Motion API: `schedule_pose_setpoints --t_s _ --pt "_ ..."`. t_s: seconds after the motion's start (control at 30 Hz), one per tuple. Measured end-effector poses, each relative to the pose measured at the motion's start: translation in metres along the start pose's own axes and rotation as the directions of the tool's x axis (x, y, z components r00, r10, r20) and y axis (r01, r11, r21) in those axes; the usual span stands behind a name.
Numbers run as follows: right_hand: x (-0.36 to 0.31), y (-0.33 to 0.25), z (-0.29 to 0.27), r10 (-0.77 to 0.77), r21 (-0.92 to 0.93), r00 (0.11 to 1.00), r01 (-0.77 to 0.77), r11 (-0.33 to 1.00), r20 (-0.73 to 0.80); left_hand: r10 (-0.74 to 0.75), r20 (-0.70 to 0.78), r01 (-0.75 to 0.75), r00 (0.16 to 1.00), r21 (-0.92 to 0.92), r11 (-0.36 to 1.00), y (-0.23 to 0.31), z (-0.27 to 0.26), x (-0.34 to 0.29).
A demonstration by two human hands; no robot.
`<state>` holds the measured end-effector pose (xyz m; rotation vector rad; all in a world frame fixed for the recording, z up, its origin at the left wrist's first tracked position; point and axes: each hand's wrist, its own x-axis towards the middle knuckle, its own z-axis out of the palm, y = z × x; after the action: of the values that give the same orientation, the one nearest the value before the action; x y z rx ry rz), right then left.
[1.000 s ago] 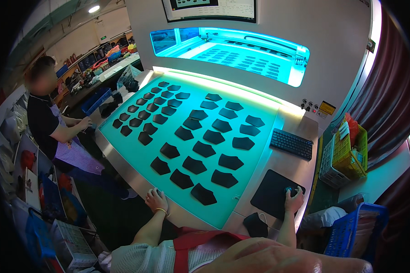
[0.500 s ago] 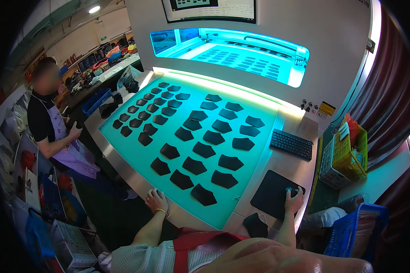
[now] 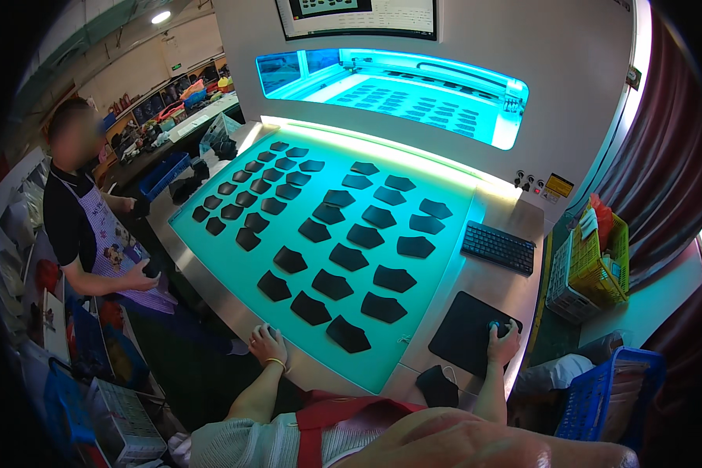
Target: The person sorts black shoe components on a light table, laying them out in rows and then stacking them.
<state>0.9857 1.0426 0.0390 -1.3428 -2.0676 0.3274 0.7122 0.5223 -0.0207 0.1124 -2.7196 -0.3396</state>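
Observation:
My right hand (image 3: 505,344) is wrapped round a computer mouse (image 3: 494,325), which sits at the right part of a black mouse pad (image 3: 462,331). At the near left edge of the machine's table, my left hand (image 3: 267,344) lies flat with its fingers stretched out, holding nothing. Beside it spreads a teal-lit work surface (image 3: 366,366), on which flat black cut pieces (image 3: 349,334) lie in rows. Smaller black pieces (image 3: 232,211) of a similar shape are grouped at the left, larger ones at the middle and right. Some of them overlap.
A black keyboard (image 3: 498,248) lies beyond the mouse pad, and a black pouch-like item (image 3: 437,386) nearer me. Behind the surface stands a machine with a lit window (image 3: 398,93) and a monitor (image 3: 359,19). Crates (image 3: 600,265) flank the right. A co-worker (image 3: 93,218) stands left.
The co-worker at the left has shifted and lowered one hand, now with dark items at both hands. My own hands and the black pieces stay where they were.

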Motion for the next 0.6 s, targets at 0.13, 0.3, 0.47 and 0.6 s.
schedule_pose_setpoints --t_s 0.13,0.3,0.47,0.6 --pt "0.0005 0.0031 0.0004 -0.005 0.003 1.0 0.005 1.0 -0.009 -0.01 0.007 0.01 1.0 -0.008 1.0 0.0026 -0.0011 0.0005" --pt "0.0011 0.0025 0.0027 -0.008 0.004 1.0 0.008 1.0 -0.014 -0.021 0.021 0.021 1.0 0.002 1.0 0.0008 -0.0017 0.0005" --pt "0.0021 0.0036 0.0023 -0.006 -0.002 0.999 0.006 1.0 -0.032 -0.024 0.046 0.025 0.999 -0.016 1.0 0.0042 -0.0055 0.0008" --pt "0.0023 0.0002 0.0003 0.008 0.0 1.0 -0.008 1.0 -0.027 -0.027 0.049 0.028 0.998 -0.01 1.0 0.0027 -0.0038 0.0002"
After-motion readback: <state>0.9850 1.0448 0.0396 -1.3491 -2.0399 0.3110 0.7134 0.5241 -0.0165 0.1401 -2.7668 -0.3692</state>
